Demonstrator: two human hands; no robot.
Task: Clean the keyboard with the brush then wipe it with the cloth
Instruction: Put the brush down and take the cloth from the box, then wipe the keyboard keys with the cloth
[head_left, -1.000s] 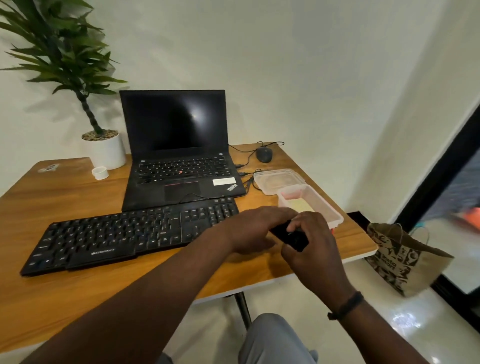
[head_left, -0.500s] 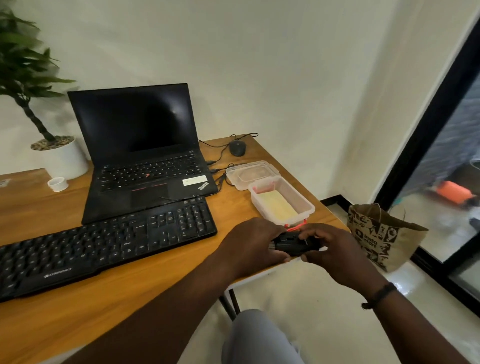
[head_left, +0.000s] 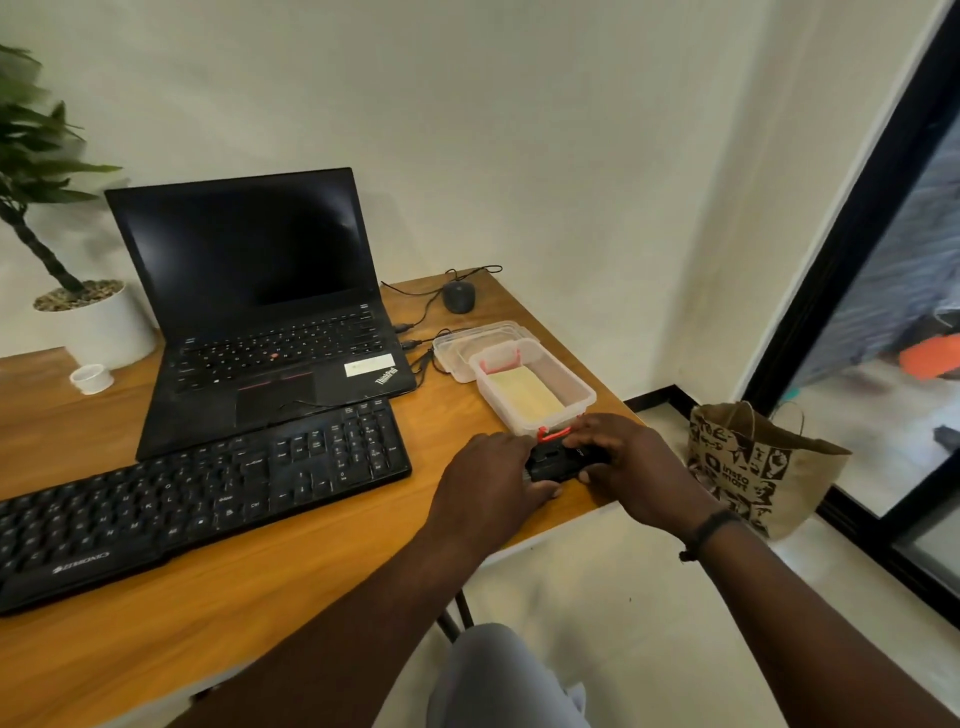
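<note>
At the bottom of the frame, a grey-clad knee (head_left: 498, 675) sits between two bare forearms reaching up toward the centre right. The left hand (head_left: 488, 478) and the right hand (head_left: 631, 467) meet over the near right corner of the wooden surface (head_left: 260, 597), each grip clenched on one end of a small black object (head_left: 558, 461) — apparently the brush, though its bristles cannot be made out. A dark band (head_left: 709, 525) circles the right wrist.

To the lower left, well apart from the hands, a black keyboard (head_left: 197, 499) lies slanted across the surface. Just beyond the hands stands a clear plastic box (head_left: 532, 387) with red clasps, holding a pale yellow cloth (head_left: 524, 393); its clear lid (head_left: 457, 358) rests behind it.

Farther back, centre left, an open black laptop (head_left: 260, 306) shows a dark screen. A dark mouse (head_left: 458, 297) with a cable sits near the far right edge. At the upper left — a potted plant (head_left: 78, 291) in a white pot, with a small white cup (head_left: 92, 378) beside it.

On the floor at right stands a brown printed paper bag (head_left: 753, 467).
</note>
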